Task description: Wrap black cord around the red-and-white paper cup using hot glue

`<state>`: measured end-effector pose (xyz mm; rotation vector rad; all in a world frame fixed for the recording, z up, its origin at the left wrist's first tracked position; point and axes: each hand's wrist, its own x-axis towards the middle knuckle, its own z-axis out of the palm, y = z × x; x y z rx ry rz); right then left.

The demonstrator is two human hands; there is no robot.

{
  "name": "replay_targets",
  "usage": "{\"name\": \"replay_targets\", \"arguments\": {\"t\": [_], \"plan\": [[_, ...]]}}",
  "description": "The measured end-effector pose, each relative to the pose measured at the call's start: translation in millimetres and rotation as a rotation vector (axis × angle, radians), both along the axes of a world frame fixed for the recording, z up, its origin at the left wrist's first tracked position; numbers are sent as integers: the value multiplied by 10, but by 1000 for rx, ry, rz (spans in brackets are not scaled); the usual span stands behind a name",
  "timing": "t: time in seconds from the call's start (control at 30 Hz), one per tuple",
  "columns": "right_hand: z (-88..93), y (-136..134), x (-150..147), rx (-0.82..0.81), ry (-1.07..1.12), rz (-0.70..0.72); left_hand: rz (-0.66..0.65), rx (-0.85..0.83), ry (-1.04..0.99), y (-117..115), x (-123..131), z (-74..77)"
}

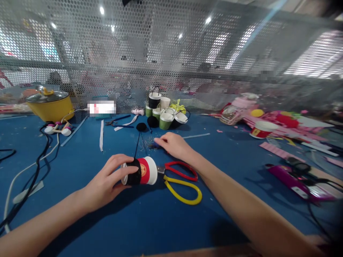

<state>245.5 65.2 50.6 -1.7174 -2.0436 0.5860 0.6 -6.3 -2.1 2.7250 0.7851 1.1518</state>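
My left hand (pixel 111 180) is wrapped round a small paper cup (pixel 144 171) lying on its side on the blue table (pixel 112 225); the cup is red and white with a black band round it. A black strand (pixel 137 144) runs from the cup toward black pompoms (pixel 147 124). My right hand (pixel 173 144) reaches forward, palm down, fingertips pressed on a small dark thing (pixel 154 145) I cannot name. Scissors with a red and a yellow handle (pixel 182 182) lie just right of the cup, between my hands.
Several small cups with handles (pixel 164 110) stand at the back centre. A yellow pot (pixel 50 103) and cables (pixel 32 171) are at the left. A glue gun (pixel 294 180), a red cup (pixel 261 129) and pink craft scraps (pixel 278 119) lie right. Perforated metal screen behind.
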Motion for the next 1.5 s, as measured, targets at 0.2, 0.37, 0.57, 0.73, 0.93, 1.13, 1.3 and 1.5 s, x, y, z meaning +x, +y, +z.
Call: {"name": "replay_targets", "arguments": {"t": [0.2, 0.37, 0.57, 0.73, 0.93, 1.13, 1.3, 1.5], "plan": [[50, -179, -530, -438, 479, 354, -42, 7, 13, -13, 4, -4], [77, -220, -485, -238, 614, 253, -31, -181, -43, -20, -18, 8], [122, -228, -342, -82, 651, 194, -88, -521, -234, -13, 6, -8], [64, -213, -341, -29, 603, 208, -140, -635, -244, -44, 33, -10], [28, -259, -390, 2, 502, 215, -162, -568, -172, -85, 27, 23], [47, -300, -424, 50, 495, 225, -149, -565, -136, -106, 39, 14], [38, -301, -442, 49, 490, 209, -140, -540, -130, -114, 52, 16], [12, -325, -461, -61, 416, 217, -141, -377, -85, -135, 35, 31]]}}
